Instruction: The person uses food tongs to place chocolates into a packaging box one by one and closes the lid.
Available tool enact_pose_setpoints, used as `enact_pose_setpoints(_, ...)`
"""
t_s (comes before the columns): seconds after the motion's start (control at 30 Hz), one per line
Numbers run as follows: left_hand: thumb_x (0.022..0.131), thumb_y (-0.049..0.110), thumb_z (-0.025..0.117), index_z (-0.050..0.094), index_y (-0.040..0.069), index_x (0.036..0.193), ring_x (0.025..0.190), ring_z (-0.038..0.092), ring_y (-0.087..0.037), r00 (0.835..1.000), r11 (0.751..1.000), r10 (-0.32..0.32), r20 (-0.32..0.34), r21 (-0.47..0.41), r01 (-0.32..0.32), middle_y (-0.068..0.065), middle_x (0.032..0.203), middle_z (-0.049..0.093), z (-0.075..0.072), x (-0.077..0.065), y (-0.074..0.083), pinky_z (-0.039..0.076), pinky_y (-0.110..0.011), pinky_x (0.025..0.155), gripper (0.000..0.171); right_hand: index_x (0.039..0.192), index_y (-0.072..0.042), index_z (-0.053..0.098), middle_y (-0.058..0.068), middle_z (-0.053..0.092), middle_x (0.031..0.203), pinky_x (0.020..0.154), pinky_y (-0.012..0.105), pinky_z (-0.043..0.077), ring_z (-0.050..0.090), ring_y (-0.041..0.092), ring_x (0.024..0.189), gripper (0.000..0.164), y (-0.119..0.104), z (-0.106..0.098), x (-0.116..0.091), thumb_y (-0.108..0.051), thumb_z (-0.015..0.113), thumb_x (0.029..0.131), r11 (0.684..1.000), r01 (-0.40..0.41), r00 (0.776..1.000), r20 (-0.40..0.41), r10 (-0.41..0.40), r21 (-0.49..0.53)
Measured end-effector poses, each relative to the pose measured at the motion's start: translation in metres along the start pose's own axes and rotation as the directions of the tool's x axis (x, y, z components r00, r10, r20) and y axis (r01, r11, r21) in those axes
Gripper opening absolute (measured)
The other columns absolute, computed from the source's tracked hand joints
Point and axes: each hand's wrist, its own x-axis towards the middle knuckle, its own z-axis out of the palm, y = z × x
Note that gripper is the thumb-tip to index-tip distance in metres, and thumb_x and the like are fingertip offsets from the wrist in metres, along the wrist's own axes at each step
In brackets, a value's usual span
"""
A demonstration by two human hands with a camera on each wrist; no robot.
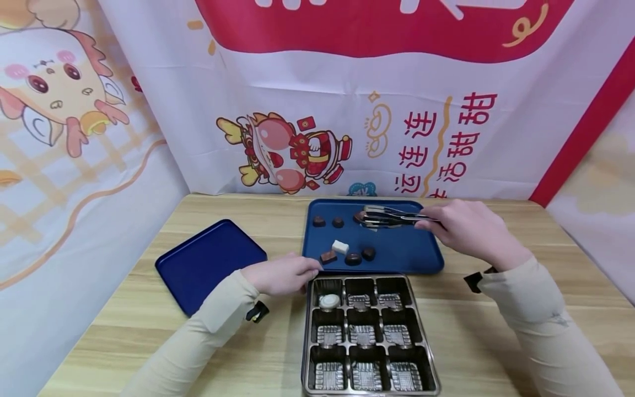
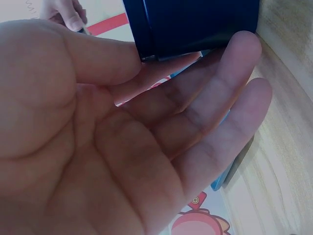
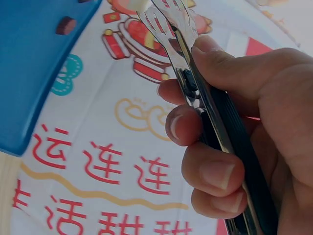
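Observation:
My right hand [image 1: 473, 229] grips metal tongs [image 1: 397, 216] with dark handles, its fingers curled round them in the right wrist view. The tong heads are over the blue tray [image 1: 426, 259], at a brown chocolate [image 1: 358, 216]; whether they clasp it is unclear. A pale piece [image 3: 141, 5] shows by the tips in the right wrist view. My left hand [image 1: 283, 274] holds the far left corner of a chocolate box [image 1: 306, 353], thumb and fingers on either side of its dark blue wall [image 2: 195, 27]. A white round chocolate [image 1: 329, 301] sits in the box's far left compartment.
Several brown chocolates [image 1: 353, 258] and a white one [image 1: 340, 246] lie on the blue tray, just beyond the box. A darker blue tray [image 1: 213, 264] lies angled at the left. Printed cloth [image 1: 297, 71] hangs behind the wooden table [image 1: 124, 336].

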Motion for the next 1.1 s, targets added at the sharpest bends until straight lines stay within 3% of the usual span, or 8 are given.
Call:
enact_pose_setpoints(0.63, 0.104, 0.013, 0.039, 0.060, 0.013, 0.106, 0.056, 0.043, -0.008, 1.000, 1.000, 0.001, 0.002, -0.001, -0.001, 0.006, 0.067, 0.045, -0.001, -0.002, 0.006, 0.041, -0.026, 0.062, 0.021, 0.073, -0.025, 0.046, -0.016, 0.028, 0.058, 0.047, 0.025, 0.030, 0.030, 0.001, 0.046, 0.027, -0.026, -0.041, -0.025, -0.031, 0.069, 0.086, 0.990, 0.142, 0.978, -0.149, -0.144, -0.024)
enact_pose_setpoints(0.9, 0.104, 0.015, 0.039, 0.060, 0.014, 0.108, 0.059, 0.044, -0.008, 1.000, 1.000, -0.002, 0.010, -0.002, 0.002, 0.005, 0.069, 0.046, -0.001, -0.002, 0.005, 0.041, -0.026, 0.064, 0.021, 0.085, -0.023, 0.062, -0.021, 0.041, 0.067, 0.046, 0.024, 0.035, 0.036, -0.003, 0.050, 0.012, -0.034, -0.046, -0.032, -0.032, 0.069, 0.085, 0.988, 0.156, 0.976, -0.155, -0.156, -0.008)
enact_pose_setpoints(1.1, 0.105, 0.015, 0.038, 0.059, 0.014, 0.107, 0.058, 0.044, -0.008, 1.000, 1.000, 0.002, 0.014, -0.013, -0.002, 0.005, 0.069, 0.045, -0.002, -0.002, 0.004, 0.041, -0.026, 0.063, 0.021, 0.092, -0.019, 0.068, -0.021, 0.047, 0.073, 0.048, 0.023, 0.041, 0.043, -0.004, 0.055, 0.017, -0.041, -0.050, -0.040, -0.033, 0.071, 0.083, 0.981, 0.196, 0.971, -0.142, -0.193, 0.006)
